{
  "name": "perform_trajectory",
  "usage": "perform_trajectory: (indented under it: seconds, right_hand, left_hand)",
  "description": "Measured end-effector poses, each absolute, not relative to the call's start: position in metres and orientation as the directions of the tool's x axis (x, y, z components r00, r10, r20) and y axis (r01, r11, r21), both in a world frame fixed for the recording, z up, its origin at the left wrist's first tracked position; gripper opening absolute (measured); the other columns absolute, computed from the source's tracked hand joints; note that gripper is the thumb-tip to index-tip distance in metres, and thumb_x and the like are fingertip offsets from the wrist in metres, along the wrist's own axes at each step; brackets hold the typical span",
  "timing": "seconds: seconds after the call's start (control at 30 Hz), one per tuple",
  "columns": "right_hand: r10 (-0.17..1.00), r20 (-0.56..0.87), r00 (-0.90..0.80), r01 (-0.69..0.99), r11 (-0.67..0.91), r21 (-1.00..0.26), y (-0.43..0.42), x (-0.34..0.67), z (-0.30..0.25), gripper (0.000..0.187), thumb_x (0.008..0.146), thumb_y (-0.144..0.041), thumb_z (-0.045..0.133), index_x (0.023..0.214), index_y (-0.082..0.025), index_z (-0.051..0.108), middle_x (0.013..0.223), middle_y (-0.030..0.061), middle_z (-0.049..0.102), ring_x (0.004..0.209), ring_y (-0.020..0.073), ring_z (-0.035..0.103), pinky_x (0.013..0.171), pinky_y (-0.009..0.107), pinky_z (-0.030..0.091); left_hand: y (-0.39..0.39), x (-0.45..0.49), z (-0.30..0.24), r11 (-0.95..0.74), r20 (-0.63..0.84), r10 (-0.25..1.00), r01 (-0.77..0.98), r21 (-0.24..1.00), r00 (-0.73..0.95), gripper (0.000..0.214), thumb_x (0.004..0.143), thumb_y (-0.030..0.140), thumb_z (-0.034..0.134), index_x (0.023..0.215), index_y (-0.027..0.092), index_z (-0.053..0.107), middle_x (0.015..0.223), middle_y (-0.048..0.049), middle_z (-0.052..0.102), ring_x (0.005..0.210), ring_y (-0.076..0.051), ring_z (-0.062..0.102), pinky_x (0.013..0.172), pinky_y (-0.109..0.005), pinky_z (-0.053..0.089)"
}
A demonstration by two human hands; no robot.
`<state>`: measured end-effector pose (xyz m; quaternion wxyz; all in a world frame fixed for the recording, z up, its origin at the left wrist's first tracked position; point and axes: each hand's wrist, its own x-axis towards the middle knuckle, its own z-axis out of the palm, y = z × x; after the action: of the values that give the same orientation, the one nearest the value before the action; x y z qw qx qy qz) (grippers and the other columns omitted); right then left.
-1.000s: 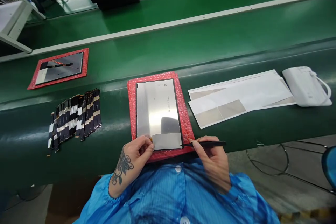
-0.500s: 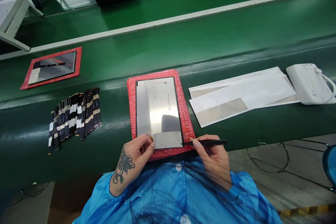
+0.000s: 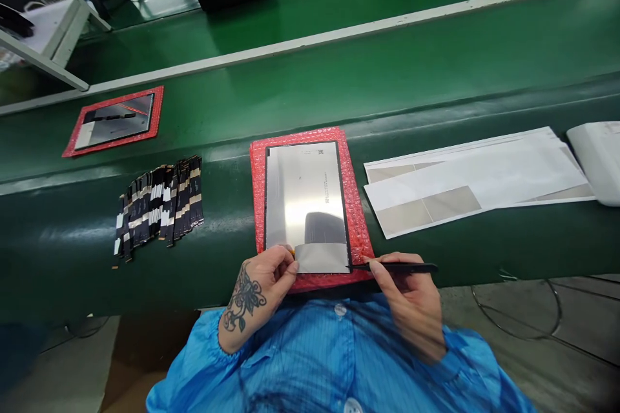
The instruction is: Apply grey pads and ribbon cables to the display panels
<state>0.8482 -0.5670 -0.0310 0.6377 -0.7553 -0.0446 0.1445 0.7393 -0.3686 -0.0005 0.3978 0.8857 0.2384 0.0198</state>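
panel (image 3: 300,187) being cushioned by bubble wrap (image 3: 355,213); near-left corner apparently being steadied by left hand (image 3: 268,277), grip unclear; black tool (image 3: 414,267) being pinched by right hand (image 3: 411,290), presumably for precision.

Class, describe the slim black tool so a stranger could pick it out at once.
On the green bench, find the red bubble wrap before the person in blue. At its near right corner, the right hand grips the slim black tool. Unlike the flat black strips at the left, it is held, its tip by the silvery panel.
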Motion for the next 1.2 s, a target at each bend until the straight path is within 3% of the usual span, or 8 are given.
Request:
perform_trajectory:
  seconds: [0.57, 0.77, 0.87, 0.97, 1.07, 1.2]
  right_hand:
    - [0.236, -0.223, 0.946, -0.169, -0.228, -0.959, -0.567, 0.849, -0.024, 0.025, 0.074, -0.043, 0.076, 0.081, -0.021, 0.064, 0.077, 0.0028, 0.069, 0.071, 0.0206, 0.069, 0.065, 0.032, 0.060]
    - [0.243, -0.206, 0.948, -0.152, -0.223, -0.963, -0.568, 0.849, -0.026, 0.024, 0.076, -0.042, 0.075, 0.082, -0.022, 0.064, 0.077, 0.0032, 0.069, 0.072, 0.0201, 0.069, 0.064, 0.031, 0.060]
    - [0.241, -0.190, 0.952, -0.134, -0.232, -0.963, -0.568, 0.848, -0.027, 0.023, 0.076, -0.041, 0.075, 0.082, -0.022, 0.064, 0.077, 0.0027, 0.069, 0.072, 0.0203, 0.068, 0.065, 0.032, 0.059]
    - [0.247, -0.177, 0.953, -0.120, -0.232, -0.965, -0.567, 0.847, -0.028, 0.022, 0.076, -0.041, 0.075, 0.082, -0.023, 0.065, 0.078, 0.0023, 0.070, 0.072, 0.0202, 0.069, 0.065, 0.032, 0.059]
    - [0.237, -0.184, 0.954, -0.127, -0.239, -0.963, -0.570, 0.850, -0.028, 0.023, 0.076, -0.041, 0.076, 0.081, -0.022, 0.064, 0.078, 0.0031, 0.070, 0.072, 0.0209, 0.069, 0.064, 0.032, 0.059]
    - [0.147, -0.098, 0.984, -0.079, -0.130, -0.988, -0.580, 0.861, -0.030, 0.017, 0.080, -0.036, 0.072, 0.080, -0.023, 0.062, 0.074, 0.0014, 0.069, 0.073, 0.0219, 0.071, 0.072, 0.038, 0.060]
  left_hand:
    - [-0.375, 0.739, -0.002, -0.671, -0.123, 0.444, 0.421, 0.611, 0.887, 0.021, 0.087, 0.025, 0.050, 0.067, 0.020, 0.053, 0.055, 0.0063, 0.050, 0.048, -0.008, 0.045, 0.051, -0.020, 0.034]
    - [-0.372, 0.733, -0.008, -0.704, -0.073, 0.494, 0.448, 0.552, 0.867, 0.023, 0.087, 0.030, 0.059, 0.068, 0.020, 0.052, 0.056, 0.0065, 0.051, 0.049, -0.009, 0.047, 0.050, -0.020, 0.036]
    - [-0.374, 0.728, -0.017, -0.788, 0.121, 0.451, 0.331, 0.519, 0.884, 0.014, 0.092, 0.028, 0.056, 0.084, 0.020, 0.064, 0.075, -0.0001, 0.064, 0.068, -0.013, 0.059, 0.065, -0.023, 0.047]
    - [-0.376, 0.726, -0.026, -0.900, 0.347, 0.347, 0.206, 0.383, 0.872, 0.023, 0.093, 0.022, 0.054, 0.109, 0.023, 0.070, 0.108, -0.0077, 0.069, 0.100, -0.022, 0.060, 0.088, -0.034, 0.049]
    - [-0.377, 0.724, -0.035, -0.928, 0.386, 0.297, 0.168, 0.334, 0.873, 0.034, 0.091, 0.017, 0.053, 0.120, 0.027, 0.068, 0.132, -0.0083, 0.061, 0.119, -0.028, 0.052, 0.100, -0.044, 0.044]
    - [-0.373, 0.720, -0.048, -0.899, 0.337, 0.322, 0.174, 0.401, 0.885, 0.039, 0.093, 0.017, 0.050, 0.126, 0.032, 0.066, 0.148, -0.0035, 0.048, 0.136, -0.030, 0.038, 0.111, -0.049, 0.038]
